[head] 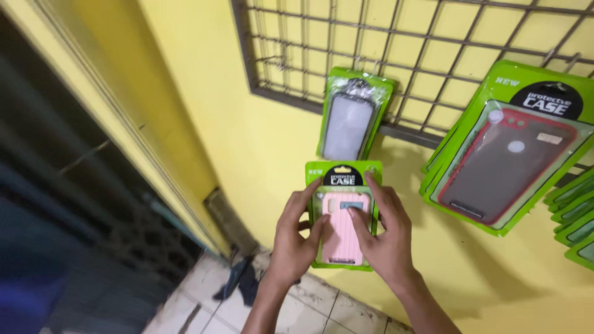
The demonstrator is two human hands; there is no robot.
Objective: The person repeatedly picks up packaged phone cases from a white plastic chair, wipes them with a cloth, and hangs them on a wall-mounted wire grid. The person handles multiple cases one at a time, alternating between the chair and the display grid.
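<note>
I hold a green packet with a pink ribbed phone case [341, 232] in front of a yellow wall. My left hand [296, 238] grips its left edge, thumb on the pink case. My right hand [385, 232] grips the right edge, with the index finger up along the packet's top corner and the thumb pressed on the case front. Just above hangs another green packet with a clear grey case [352, 117] on a metal wire grid [408, 59].
A stack of green packets with a dark red-edged case [510, 148] hangs at the right, with more packets [575, 226] at the right edge. A dark doorway [68, 204] lies left. A tiled floor [322, 309] with a dark cloth [241, 278] is below.
</note>
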